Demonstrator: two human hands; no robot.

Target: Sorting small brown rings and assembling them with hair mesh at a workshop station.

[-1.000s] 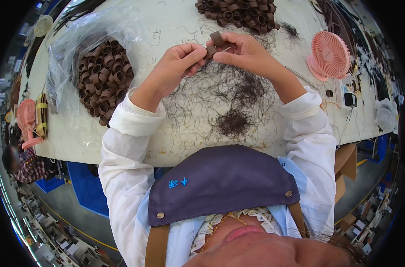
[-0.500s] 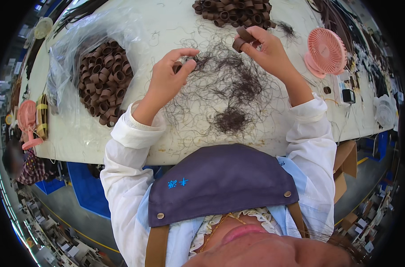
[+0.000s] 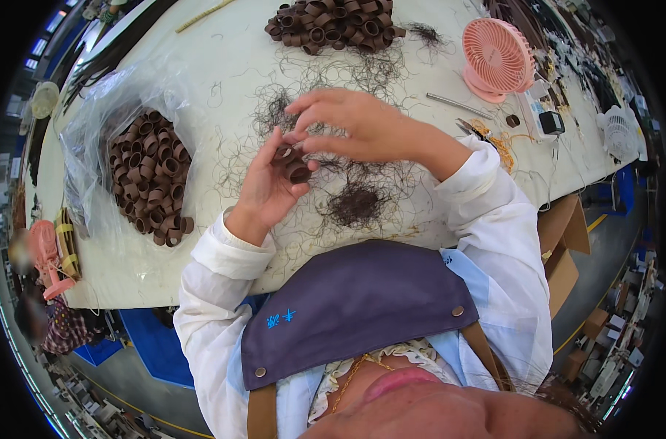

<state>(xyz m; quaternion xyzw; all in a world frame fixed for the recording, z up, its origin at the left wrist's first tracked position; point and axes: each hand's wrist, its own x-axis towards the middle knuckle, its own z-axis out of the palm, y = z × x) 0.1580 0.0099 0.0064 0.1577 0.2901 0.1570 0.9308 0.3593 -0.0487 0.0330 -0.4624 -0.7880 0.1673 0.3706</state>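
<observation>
My left hand (image 3: 258, 192), palm up with its fingers bent, holds a few short brown strap loops (image 3: 298, 173) between thumb and fingers. My right hand (image 3: 369, 128) reaches across from the right above them. Its fingers are stretched out and somewhat apart, with nothing visible in them, and the fingertips come close to the left fingers. Under both hands lies a tangle of dark thread ends (image 3: 358, 205). A heap of the same loops (image 3: 333, 28) sits at the back, and more loops (image 3: 150, 175) fill a clear plastic bag (image 3: 80, 168) at the left.
A pink fan (image 3: 496, 58) stands at the right, near a metal rod (image 3: 458, 105), scissors (image 3: 473, 129), a black adapter (image 3: 551, 123) and one stray loop (image 3: 513, 120). A second pink fan (image 3: 46, 252) is at the left table edge. Dark straps (image 3: 121, 47) lie far left.
My right hand has swung left to the left hand, and the loops it pinched are no longer in its fingers. More loops now show in my left hand. The whole view has shifted.
</observation>
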